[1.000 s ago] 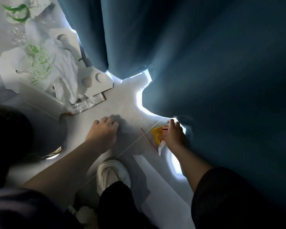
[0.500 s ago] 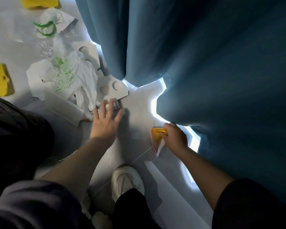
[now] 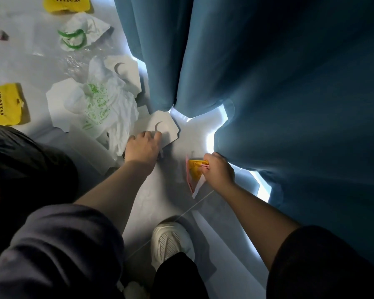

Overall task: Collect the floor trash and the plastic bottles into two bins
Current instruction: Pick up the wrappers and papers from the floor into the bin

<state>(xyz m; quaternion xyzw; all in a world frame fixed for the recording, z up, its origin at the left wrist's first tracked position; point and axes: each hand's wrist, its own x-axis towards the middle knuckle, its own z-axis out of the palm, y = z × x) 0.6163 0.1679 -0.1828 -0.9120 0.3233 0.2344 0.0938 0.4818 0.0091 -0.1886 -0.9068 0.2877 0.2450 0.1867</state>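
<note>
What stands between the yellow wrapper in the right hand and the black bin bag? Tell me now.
The left forearm crosses the straight line from the yellow wrapper, gripped by the right hand, to the black bin bag at far left. The left hand is down beside the white cardboard. Nothing else visible intervenes.

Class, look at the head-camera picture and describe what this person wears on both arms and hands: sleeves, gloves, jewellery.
The left hand and right hand wear no gloves, and no ring or watch shows. The left sleeve is dark greyish-navy cloth, rumpled, ending near the elbow. The right sleeve looks nearly black in shadow and also ends near the elbow.
</note>
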